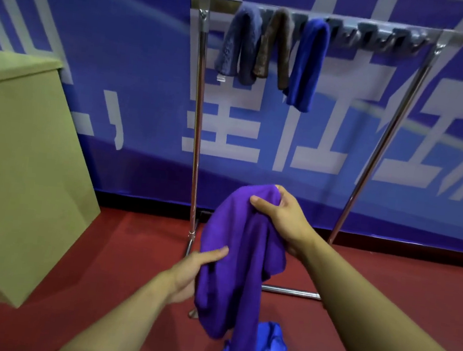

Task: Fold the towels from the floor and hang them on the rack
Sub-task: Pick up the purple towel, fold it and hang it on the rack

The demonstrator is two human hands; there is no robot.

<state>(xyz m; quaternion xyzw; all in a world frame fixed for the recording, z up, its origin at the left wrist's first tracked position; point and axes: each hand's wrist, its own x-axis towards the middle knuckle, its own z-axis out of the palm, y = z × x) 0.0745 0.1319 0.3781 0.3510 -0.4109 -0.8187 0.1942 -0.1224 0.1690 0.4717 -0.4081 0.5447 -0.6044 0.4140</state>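
Note:
A purple towel hangs bunched in the air in front of the metal rack. My right hand grips its top edge. Lower down, my left hand holds the towel's left side, thumb lying on the cloth. A blue towel lies crumpled on the red floor just below. On the rack's top bar hang three folded towels: a grey-blue one, a brown one and a dark blue one.
A tan cardboard box stands at the left, close to the rack's left post. A blue banner wall runs behind the rack. The rack's base bar lies on the red floor. Grey hooks line the right half of the top bar.

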